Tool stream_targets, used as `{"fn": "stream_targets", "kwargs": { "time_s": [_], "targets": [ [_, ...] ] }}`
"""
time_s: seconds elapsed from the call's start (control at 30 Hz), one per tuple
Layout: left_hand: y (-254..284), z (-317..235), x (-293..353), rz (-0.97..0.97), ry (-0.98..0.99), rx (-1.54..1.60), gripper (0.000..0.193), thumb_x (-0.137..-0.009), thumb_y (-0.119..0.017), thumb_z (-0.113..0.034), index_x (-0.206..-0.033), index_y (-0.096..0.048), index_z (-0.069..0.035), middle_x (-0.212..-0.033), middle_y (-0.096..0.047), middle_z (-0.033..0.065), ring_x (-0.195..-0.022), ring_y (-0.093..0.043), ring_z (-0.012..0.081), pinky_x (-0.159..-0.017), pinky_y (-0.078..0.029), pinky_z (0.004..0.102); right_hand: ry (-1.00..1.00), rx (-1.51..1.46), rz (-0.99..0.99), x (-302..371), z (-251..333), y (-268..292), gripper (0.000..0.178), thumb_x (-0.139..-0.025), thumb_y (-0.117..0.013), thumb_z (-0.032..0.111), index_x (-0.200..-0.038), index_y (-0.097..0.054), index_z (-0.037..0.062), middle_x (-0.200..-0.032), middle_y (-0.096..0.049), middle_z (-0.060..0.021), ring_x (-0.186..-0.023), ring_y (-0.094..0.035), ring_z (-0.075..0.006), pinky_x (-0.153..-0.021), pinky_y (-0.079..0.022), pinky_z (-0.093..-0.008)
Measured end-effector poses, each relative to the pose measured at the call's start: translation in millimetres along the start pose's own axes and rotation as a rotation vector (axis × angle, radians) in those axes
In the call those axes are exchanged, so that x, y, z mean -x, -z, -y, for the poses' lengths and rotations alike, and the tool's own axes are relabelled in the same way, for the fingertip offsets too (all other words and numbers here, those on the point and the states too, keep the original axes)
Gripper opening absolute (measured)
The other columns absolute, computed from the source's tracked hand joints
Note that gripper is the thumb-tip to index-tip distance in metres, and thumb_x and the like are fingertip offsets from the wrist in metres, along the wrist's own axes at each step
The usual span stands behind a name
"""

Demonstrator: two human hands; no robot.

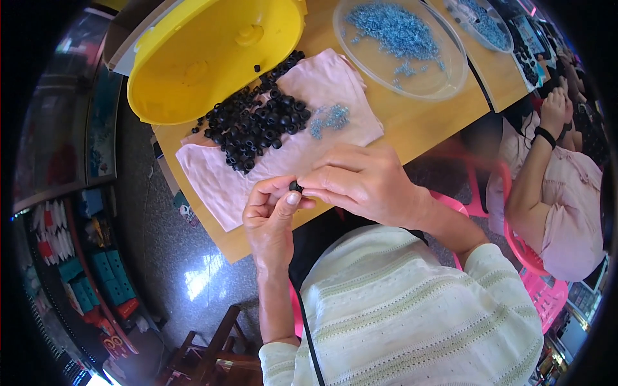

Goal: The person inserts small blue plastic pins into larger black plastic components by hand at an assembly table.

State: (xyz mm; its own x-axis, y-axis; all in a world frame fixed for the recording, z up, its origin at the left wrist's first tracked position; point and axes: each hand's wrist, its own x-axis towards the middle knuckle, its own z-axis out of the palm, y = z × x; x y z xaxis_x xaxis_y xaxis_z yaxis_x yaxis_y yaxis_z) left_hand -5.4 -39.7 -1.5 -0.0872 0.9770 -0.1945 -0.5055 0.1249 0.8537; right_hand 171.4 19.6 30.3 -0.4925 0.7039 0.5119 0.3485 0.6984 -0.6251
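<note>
Admittedly, I only partly see the small black piece point(295, 186) near the pink cloth point(205, 185); my left hand point(267, 212) pinches it; whether my right hand point(367, 183) grips too, I can't tell.

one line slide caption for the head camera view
Left hand holding a small black piece, right hand meeting it, near a black pile on pink cloth.

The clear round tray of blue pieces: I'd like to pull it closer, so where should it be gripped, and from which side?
Probably by the near rim of the clear tray, coming from the near side: the blue pieces heap toward the far side, leaving that edge mostly bare.
</note>
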Motion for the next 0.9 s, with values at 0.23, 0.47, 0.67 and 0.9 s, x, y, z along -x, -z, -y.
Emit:
{"fn": "stream_targets", "kwargs": {
  "time_s": [0.23, 0.47, 0.67, 0.9],
  "targets": [
    [-4, 1, -7, -0.035, 0.037, 0.076, 0.018, -0.089, -0.063, -0.002, -0.106, -0.058, 0.002, -0.096, -0.067, 0.0113, -0.082, -0.067, 0.0169, -0.075, -0.058, 0.0299, -0.003, 0.095, -0.13, 9, 6, -22, 0.038, -0.067, -0.078, 0.005, -0.105, -0.07, 0.0068, -0.085, -0.061, -0.0037, -0.073, -0.062, -0.0196, -0.058, -0.052, -0.0287],
    [2, -1, -19, -0.05, 0.043, -0.055, 0.016, -0.09, -0.062, -0.002, -0.105, -0.058, 0.001, -0.099, -0.068, 0.0164, -0.084, -0.067, 0.0195, -0.077, -0.056, 0.0298, -0.102, 0.164, -0.033, -9, -23, -10, 0.019, -0.072, -0.074, 0.009, -0.09, -0.068, 0.01, -0.088, -0.06, -0.0029, -0.076, -0.062, -0.0204, -0.061, -0.051, -0.0318],
    [11, 7, -20, -0.018, -0.002, -0.05, 0.017, -0.089, -0.062, -0.002, -0.105, -0.057, 0.001, -0.1, -0.068, 0.0191, -0.085, -0.068, 0.0206, -0.076, -0.056, 0.0302, -0.169, 0.372, 0.005, -23, -40, -14, 0.017, -0.07, -0.075, 0.011, -0.082, -0.063, 0.0098, -0.084, -0.056, -0.0001, -0.08, -0.06, -0.0177, -0.061, -0.05, -0.0301],
    [12, 9, -20, 0.002, -0.019, -0.053, 0.016, -0.089, -0.063, -0.002, -0.104, -0.057, 0.002, -0.1, -0.068, 0.0195, -0.085, -0.067, 0.0212, -0.076, -0.056, 0.0307, -0.175, 0.497, 0.05, -31, -42, -21, 0.016, -0.07, -0.073, 0.012, -0.081, -0.062, 0.01, -0.086, -0.055, -0.001, -0.081, -0.059, -0.0186, -0.064, -0.05, -0.0314]
  ]
}}
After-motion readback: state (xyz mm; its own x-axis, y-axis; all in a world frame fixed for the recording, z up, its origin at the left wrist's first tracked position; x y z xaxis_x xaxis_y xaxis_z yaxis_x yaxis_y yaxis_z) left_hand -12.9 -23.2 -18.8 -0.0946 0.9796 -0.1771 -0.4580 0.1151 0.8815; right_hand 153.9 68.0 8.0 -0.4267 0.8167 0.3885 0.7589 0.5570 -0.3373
